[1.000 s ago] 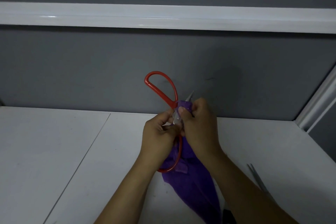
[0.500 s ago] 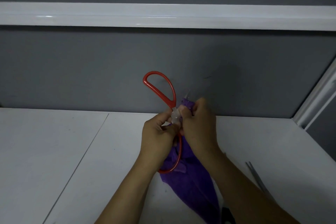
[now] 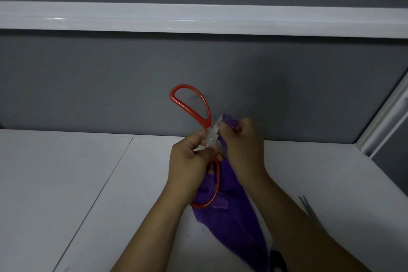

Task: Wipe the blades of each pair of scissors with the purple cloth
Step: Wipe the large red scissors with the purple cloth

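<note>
On the head camera I see the left hand (image 3: 189,161) gripping the red-handled scissors (image 3: 211,136) near the pivot, above the white table (image 3: 66,183), with one loop pointing to 11 o'clock. The right hand (image 3: 242,146) pinches the purple cloth (image 3: 229,212) round the blade toward 1 o'clock. A grey pair of scissors (image 3: 309,207) lies at 4 o'clock.

White table (image 3: 66,183) bears what looks like grey scissors (image 3: 307,206).
</note>
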